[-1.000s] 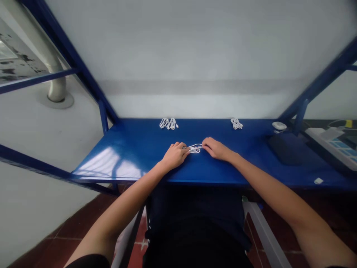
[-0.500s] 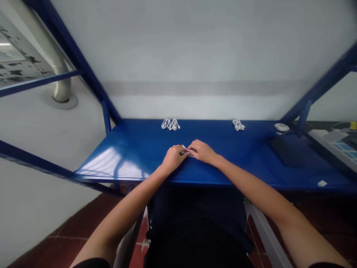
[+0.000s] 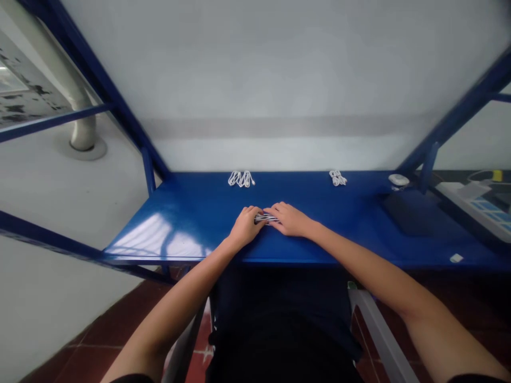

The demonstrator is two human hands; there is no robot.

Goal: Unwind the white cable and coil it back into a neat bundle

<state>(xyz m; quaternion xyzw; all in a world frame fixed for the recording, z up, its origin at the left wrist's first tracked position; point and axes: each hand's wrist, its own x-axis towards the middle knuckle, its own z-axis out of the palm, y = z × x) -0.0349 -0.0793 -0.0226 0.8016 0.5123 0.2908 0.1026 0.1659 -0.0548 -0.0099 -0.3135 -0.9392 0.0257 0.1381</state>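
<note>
left hand [image 3: 246,225] + right hand [image 3: 290,218] clamped on white cable [image 3: 265,217] | pressing loops flat on worktop [image 3: 191,213] | best kept even, gripped firm

Both arms are stretched out forward and angle in so the hands meet in the middle. Left hand [image 3: 246,225] is palm down, fingers curled in toward the right one. Right hand [image 3: 290,219] is palm down too, fingers pointing left, fingertips pretty much touching the left hand's. Forearms bare.
</note>
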